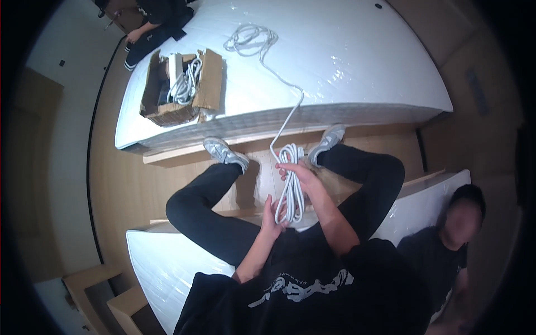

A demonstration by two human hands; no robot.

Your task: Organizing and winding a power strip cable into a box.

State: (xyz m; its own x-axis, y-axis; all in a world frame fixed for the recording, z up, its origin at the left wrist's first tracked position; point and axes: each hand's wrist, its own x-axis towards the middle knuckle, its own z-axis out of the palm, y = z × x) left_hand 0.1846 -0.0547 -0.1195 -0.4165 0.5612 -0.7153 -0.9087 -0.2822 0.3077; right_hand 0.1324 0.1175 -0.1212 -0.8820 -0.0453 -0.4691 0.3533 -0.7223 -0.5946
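Observation:
A white power cable (294,190), wound into a long bundle of several loops, hangs between my hands above the gap between two mattresses. My right hand (298,171) grips the upper part of the bundle, its thumb across the strands. At the lower end my left hand (273,218) holds the loops, thumb pointing up and fingers partly hidden behind them. A white plug or connector (300,152) shows by the top of the bundle. From there a single strand runs up onto the far mattress, ending in a loose tangle of cable (250,40).
An open cardboard box (209,79) on the plastic-wrapped far mattress (356,63) holds a white power strip (175,69) and coiled cable (184,90). One person (157,33) sits at the upper left, another (435,255) at right. Wooden furniture (94,274) stands lower left.

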